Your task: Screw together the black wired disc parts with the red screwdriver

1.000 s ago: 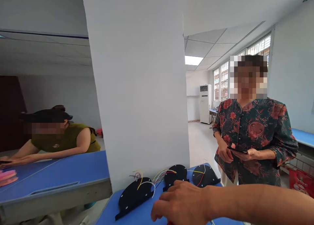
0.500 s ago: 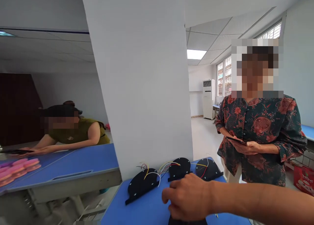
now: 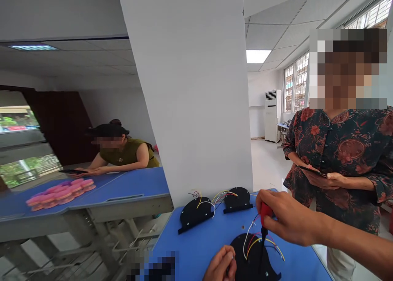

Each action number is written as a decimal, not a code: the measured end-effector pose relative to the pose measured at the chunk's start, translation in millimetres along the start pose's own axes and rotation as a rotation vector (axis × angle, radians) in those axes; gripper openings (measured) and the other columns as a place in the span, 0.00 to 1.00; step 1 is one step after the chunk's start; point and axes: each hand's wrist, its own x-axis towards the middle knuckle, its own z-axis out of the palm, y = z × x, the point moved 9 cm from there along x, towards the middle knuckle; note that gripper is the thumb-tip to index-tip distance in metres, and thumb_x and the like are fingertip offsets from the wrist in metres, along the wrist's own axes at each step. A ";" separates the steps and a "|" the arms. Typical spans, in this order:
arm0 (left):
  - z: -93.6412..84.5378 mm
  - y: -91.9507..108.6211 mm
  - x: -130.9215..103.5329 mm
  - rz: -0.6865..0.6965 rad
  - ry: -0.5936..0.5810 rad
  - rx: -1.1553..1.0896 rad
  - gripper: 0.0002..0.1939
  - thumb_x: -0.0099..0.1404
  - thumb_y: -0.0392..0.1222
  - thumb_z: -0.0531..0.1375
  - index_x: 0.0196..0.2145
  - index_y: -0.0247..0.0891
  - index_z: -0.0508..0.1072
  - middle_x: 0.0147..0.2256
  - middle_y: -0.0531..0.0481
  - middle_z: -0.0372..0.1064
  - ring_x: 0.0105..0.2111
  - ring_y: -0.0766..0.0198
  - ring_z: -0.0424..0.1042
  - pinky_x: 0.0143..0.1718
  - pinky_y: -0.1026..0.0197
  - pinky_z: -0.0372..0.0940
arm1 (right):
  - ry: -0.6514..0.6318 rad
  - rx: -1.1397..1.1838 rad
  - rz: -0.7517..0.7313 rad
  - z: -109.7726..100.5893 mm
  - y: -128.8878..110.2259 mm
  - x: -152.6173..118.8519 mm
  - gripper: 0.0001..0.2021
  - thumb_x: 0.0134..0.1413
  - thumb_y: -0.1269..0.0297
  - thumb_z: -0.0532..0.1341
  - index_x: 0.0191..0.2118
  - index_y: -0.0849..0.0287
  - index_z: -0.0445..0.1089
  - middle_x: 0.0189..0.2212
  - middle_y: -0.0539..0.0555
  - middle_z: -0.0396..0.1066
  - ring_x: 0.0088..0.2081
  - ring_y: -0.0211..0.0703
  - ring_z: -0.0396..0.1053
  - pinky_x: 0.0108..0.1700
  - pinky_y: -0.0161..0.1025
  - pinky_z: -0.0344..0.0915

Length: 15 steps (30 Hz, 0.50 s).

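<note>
Raised since before, right hand point(image 3: 284, 219) — fingers clamped on red screwdriver point(image 3: 264, 217); left hand point(image 3: 221, 266) steadies black plate point(image 3: 254, 258).

No text, label or number reads clearly anywhere. The signs seen through the far-left window point(image 3: 18, 127) are too blurred to read.

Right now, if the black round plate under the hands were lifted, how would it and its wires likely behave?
The black plate looks flat and rigid, so it would probably lift stiffly and feel light. Its thin coloured wires loop loosely and would likely flop or snag. The right hand holds a red-handled screwdriver on it while the left hand steadies its edge.
</note>
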 end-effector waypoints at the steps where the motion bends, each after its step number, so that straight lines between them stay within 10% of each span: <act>1: 3.2 2.9 0.9 -0.032 0.020 -0.136 0.23 0.42 0.54 0.69 0.27 0.41 0.63 0.16 0.62 0.56 0.16 0.75 0.44 0.20 0.66 0.39 | -0.019 -0.005 0.009 3.6 4.4 -3.9 0.07 0.53 0.73 0.54 0.36 0.54 0.57 0.32 0.49 0.65 0.30 0.43 0.60 0.34 0.39 0.54; 6: 32.3 -1.2 7.1 -0.150 0.026 -0.252 0.17 0.36 0.49 0.62 0.23 0.39 0.64 0.19 0.61 0.58 0.16 0.77 0.42 0.21 0.65 0.33 | -0.071 -0.072 0.073 19.4 20.3 -11.3 0.10 0.51 0.75 0.55 0.36 0.54 0.55 0.33 0.50 0.65 0.31 0.44 0.61 0.34 0.39 0.54; 15: 82.9 -5.1 21.0 0.108 -0.193 1.046 0.20 0.55 0.29 0.56 0.42 0.35 0.82 0.16 0.61 0.51 0.20 0.69 0.50 0.28 0.64 0.48 | -0.060 -0.090 0.060 20.4 27.9 -9.5 0.10 0.51 0.76 0.56 0.37 0.55 0.57 0.34 0.50 0.67 0.32 0.45 0.63 0.34 0.40 0.56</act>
